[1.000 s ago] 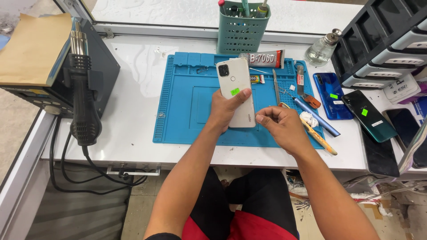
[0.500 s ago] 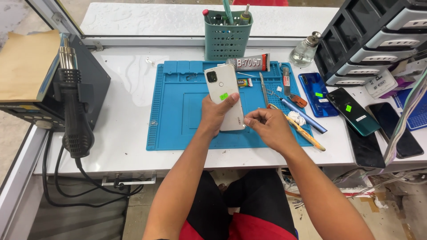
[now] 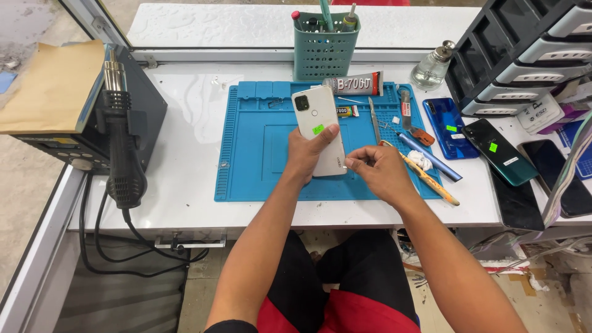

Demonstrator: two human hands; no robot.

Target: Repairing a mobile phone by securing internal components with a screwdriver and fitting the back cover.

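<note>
Over a blue silicone work mat [image 3: 259, 166] flanked by a black hot-air gun [image 3: 123, 154] at left, the left hand [image 3: 308, 154] grips a white, back-up smartphone [image 3: 320, 126], while the right hand [image 3: 379, 172] pinches its near right corner.

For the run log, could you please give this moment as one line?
left hand: holds white phone, back up | right hand: pinched at its lower right edge | under: blue repair mat
</note>
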